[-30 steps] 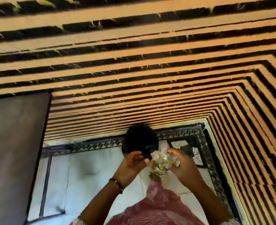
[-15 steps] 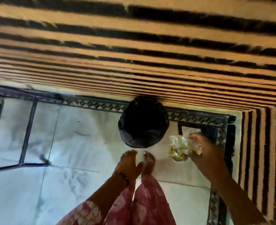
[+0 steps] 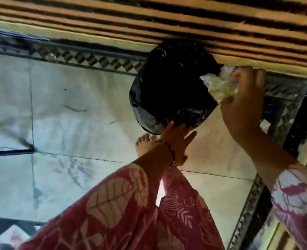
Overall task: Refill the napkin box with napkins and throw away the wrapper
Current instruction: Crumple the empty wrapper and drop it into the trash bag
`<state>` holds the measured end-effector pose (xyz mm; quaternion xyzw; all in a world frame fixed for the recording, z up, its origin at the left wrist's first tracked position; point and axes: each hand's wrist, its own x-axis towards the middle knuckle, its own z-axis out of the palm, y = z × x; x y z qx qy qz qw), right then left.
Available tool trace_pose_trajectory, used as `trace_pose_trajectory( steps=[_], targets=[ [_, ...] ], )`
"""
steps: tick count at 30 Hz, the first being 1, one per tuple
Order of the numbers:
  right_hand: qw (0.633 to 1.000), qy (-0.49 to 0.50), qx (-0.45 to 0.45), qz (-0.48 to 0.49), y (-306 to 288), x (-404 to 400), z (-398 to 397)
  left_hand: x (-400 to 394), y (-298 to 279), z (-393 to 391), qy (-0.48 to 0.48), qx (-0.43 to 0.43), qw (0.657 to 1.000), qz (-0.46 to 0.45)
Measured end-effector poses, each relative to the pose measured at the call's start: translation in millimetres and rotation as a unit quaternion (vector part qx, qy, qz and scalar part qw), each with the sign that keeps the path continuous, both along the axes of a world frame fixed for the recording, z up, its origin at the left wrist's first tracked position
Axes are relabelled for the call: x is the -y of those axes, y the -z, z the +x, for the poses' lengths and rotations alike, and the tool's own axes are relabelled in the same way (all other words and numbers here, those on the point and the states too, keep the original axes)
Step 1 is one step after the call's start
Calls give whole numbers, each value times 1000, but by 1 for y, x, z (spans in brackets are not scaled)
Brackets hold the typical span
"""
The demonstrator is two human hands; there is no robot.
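A bin lined with a black plastic bag stands on the floor against the striped wall. My right hand is shut on the crumpled clear wrapper, held just above the bin's right rim. My left hand reaches down to the near edge of the black bag with fingers spread, touching or almost touching it. The napkin box is out of view.
The floor is pale marble tile with a dark patterned border. A wall with orange and black stripes rises behind the bin. My bare foot stands just in front of the bin, red patterned clothing below.
The view has closed in on the bin. My right hand has carried the wrapper up over the bin's right rim. My left hand has let go of the wrapper and reached down to the bag's edge.
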<state>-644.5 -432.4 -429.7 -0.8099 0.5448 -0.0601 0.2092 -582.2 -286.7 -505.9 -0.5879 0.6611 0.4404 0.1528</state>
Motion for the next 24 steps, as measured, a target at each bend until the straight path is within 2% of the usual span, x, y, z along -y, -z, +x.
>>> trace_pose_trajectory(
  steps=[2,4,6,8,10,13,15,18,20,22,24],
  targets=[
    [1000,18,-10,10,3,1,2,-21,-2,-8,10,0,1000,22],
    [999,21,-1,28,5,1,4,-31,-11,-5,-76,-9,996,-34],
    [999,7,16,44,9,1,8,-22,-17,4,-185,8,978,-95],
    [997,-28,36,54,17,1,17,-3,-11,15,-259,8,964,-55],
    [994,-65,46,77,27,3,25,11,-2,17,-240,-2,971,-3],
    [987,-90,13,135,41,9,32,1,-1,0,-83,-7,996,0],
    [981,-103,-19,163,51,12,34,-22,1,-12,-35,-8,999,37],
    [964,-138,-103,204,69,8,36,-44,0,-7,-39,-7,999,26],
    [933,-164,-171,270,80,2,42,-45,-4,5,-77,-15,996,-39],
    [896,-202,-216,330,95,-5,45,-43,-9,21,-145,15,985,-87],
    [865,-249,-236,366,111,-11,45,-43,-4,35,-165,60,981,-81]
  ],
)
